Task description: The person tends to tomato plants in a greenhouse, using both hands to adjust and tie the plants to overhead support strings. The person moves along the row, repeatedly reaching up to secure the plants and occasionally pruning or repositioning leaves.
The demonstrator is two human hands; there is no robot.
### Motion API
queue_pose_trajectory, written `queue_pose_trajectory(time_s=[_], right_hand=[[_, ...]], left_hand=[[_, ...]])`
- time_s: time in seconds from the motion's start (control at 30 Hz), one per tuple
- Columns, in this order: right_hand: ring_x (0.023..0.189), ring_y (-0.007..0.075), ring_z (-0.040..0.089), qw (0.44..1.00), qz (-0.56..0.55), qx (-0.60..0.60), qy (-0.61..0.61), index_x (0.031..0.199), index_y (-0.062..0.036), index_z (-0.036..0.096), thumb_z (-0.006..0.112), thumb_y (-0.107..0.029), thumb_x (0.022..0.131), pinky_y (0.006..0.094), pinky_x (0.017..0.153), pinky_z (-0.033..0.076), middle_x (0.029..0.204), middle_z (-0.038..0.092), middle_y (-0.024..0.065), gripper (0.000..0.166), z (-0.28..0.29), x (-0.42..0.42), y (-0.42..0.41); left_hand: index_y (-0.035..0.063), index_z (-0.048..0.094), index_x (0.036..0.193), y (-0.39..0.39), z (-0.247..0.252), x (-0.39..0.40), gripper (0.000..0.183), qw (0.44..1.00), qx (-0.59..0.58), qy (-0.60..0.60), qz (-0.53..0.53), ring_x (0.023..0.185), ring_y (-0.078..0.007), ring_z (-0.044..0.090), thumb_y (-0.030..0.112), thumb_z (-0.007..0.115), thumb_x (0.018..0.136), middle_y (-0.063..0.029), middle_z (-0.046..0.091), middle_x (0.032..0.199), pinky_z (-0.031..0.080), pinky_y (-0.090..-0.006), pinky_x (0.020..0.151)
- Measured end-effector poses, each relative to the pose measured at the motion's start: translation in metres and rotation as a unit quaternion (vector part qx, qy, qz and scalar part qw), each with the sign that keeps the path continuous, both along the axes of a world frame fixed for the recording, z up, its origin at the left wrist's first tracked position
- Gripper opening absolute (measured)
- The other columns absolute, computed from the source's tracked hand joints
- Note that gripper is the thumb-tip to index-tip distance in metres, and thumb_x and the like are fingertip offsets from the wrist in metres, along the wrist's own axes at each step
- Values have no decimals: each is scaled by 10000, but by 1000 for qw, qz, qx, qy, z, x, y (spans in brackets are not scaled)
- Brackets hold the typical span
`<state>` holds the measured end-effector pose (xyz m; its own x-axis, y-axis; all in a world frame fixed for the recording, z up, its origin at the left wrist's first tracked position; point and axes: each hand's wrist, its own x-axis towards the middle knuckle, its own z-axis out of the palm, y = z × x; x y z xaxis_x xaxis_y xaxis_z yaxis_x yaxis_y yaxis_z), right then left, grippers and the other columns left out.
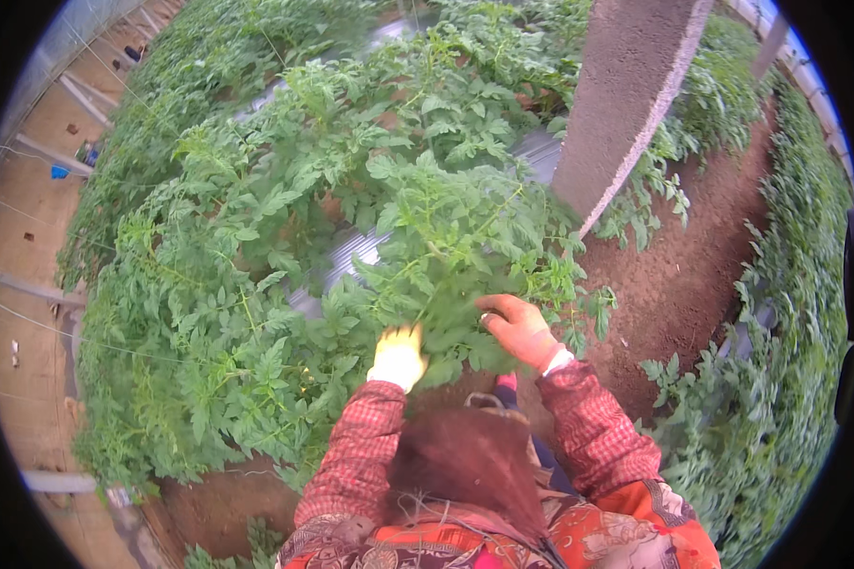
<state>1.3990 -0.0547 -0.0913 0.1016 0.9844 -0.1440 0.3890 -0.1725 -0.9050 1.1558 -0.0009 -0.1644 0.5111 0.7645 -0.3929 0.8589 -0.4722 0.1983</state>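
Note:
Tomato plants [441, 263] with dense green leaves stand right before me. My left hand [398, 355], in a pale yellow glove, reaches into the near leaves; foliage hides its fingertips, so any grip is unclear. On the right side of the same plant is my right hand [518, 328], in an orange glove. Its index finger and thumb point left toward the stems. A small pale spot shows at the thumb tip, too small to identify. Some leaves between my hands are blurred.
A rough concrete post [626, 99] leans above the plants at the right. Beyond it runs a bare soil path [683, 263], bordered by another plant row [797, 355]. Shiny plastic mulch film [356, 256] shows between plants. Thin strings [64, 327] cross at left.

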Motion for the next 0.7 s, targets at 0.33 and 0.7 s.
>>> queue_pose_trajectory(time_s=[0.33,0.7], right_hand=[[858,161,629,989,51,120,64,1341,-59,523,612,-26,844,304,798,518,1162,634,119,506,59,51,93],[760,110,569,972,209,102,-35,1039,4,639,479,45,880,263,702,480,896,633,37,229,55,27,133]], left_hand=[[16,543,1304,3,103,83,487,778,-178,-494,346,1144,-313,594,211,657,873,-185,621,1200,492,-371,965],[108,593,1258,105,-39,162,368,353,-192,-655,640,738,-164,598,186,677,908,-58,686,970,498,-296,711]])
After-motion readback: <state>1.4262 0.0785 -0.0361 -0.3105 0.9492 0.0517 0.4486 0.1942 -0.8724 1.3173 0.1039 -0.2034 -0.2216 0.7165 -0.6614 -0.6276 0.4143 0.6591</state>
